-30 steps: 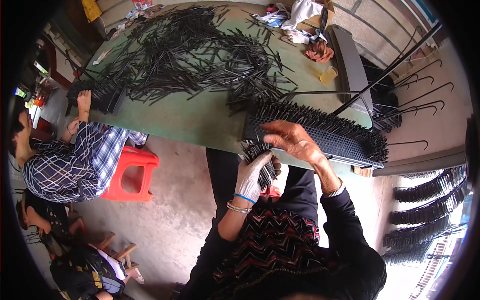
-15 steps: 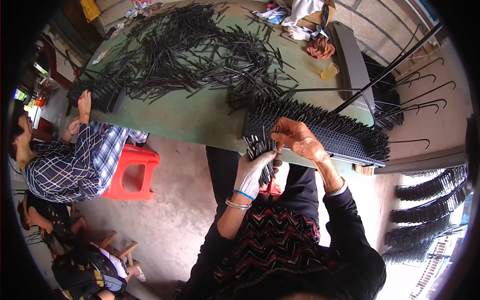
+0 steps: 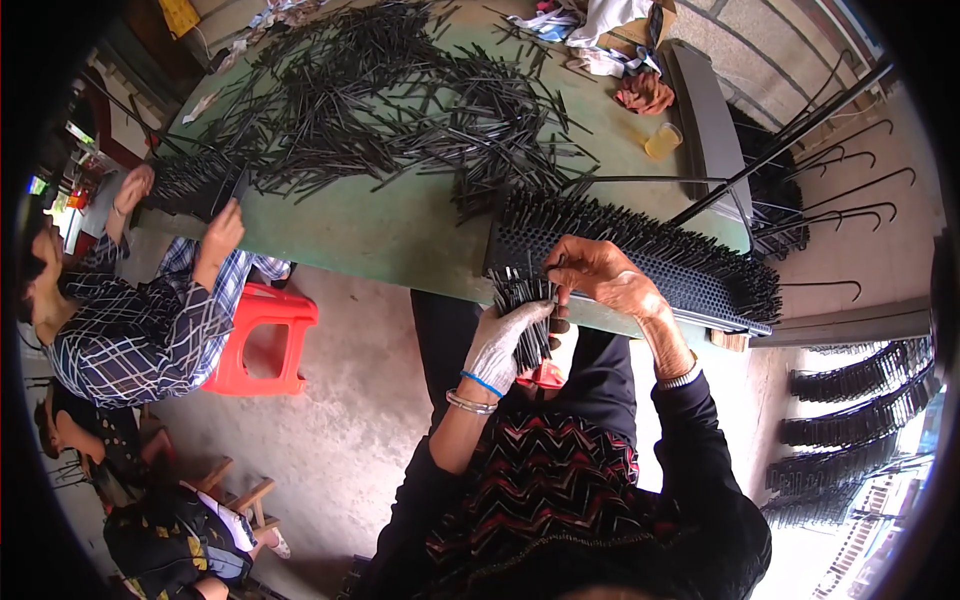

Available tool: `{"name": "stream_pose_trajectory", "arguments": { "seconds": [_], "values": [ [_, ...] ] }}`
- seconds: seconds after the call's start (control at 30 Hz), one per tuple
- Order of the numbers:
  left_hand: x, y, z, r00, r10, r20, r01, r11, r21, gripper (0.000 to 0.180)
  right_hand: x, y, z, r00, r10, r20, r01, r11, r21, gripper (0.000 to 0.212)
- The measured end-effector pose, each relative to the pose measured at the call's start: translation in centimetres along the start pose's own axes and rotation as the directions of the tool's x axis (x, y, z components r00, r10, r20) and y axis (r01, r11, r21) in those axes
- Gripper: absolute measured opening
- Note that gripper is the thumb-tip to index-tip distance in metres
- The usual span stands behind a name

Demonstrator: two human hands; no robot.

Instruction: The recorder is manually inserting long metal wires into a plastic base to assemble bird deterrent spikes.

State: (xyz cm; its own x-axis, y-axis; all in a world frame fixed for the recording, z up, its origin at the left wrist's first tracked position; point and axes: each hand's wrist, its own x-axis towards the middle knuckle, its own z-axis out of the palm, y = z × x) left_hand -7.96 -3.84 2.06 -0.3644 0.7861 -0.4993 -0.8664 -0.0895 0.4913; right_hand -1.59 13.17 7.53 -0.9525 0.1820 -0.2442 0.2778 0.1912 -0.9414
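Note:
My left hand (image 3: 498, 342), in a whitish glove with a blue cuff band, is closed around a bundle of thin black rods (image 3: 530, 290) just off the table's near edge. Its thumb lies across the rods, which point up and down out of the grip. My bare right hand (image 3: 603, 277) is beside the bundle's upper end, thumb and forefinger pinched together; whatever is between them is too small to make out. Behind that hand stands a long black perforated rack (image 3: 640, 270), with many similar rods upright in its holes, mostly along the far side and right end.
A large pile of loose black rods (image 3: 370, 110) covers much of the green table (image 3: 350, 235). A cup of yellow liquid (image 3: 662, 142) and crumpled cloths (image 3: 643, 93) lie beyond the rack. To the left a person (image 3: 130, 340) works at another rack (image 3: 195, 185), near a red stool (image 3: 265, 340).
My hands stay almost in place; the right fingers have shifted slightly beside the bundle. The person at the left has moved their hands apart, to either side of their rack.

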Motion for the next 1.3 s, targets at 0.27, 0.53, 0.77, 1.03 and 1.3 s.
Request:
{"name": "stream_pose_trajectory", "arguments": {
  "seconds": [0.27,0.53,0.77,1.03,1.3],
  "values": [
    [0.7,-0.6,-1.7,0.999,-0.023,0.023,0.029,0.938,-0.344,0.012,-0.8,-0.3,-1.1,0.866,-0.209,-0.453,0.2,0.977,-0.069,0.007],
    [1.3,-2.7,-1.7,0.993,-0.052,0.108,0.084,0.944,-0.32,0.023,2.8,1.5,1.7,0.652,-0.335,-0.68,0.194,0.941,-0.277,0.009],
    [0.9,-2.5,-1.4,1.0,-0.013,-0.007,0.011,0.979,-0.205,0.018,3.1,2.8,2.6,0.658,-0.471,-0.587,0.177,0.855,-0.488,0.009],
    [0.6,-2.1,-0.9,0.999,0.012,-0.051,-0.019,0.993,-0.119,0.019,3.9,1.9,0.5,0.718,-0.594,-0.362,0.192,0.669,-0.718,0.012],
    [0.6,-2.0,-1.2,0.999,-0.018,-0.036,0.011,0.979,-0.204,0.023,5.3,1.6,0.8,0.698,-0.659,-0.279,0.004,0.394,-0.919,0.019]
  ]
}}
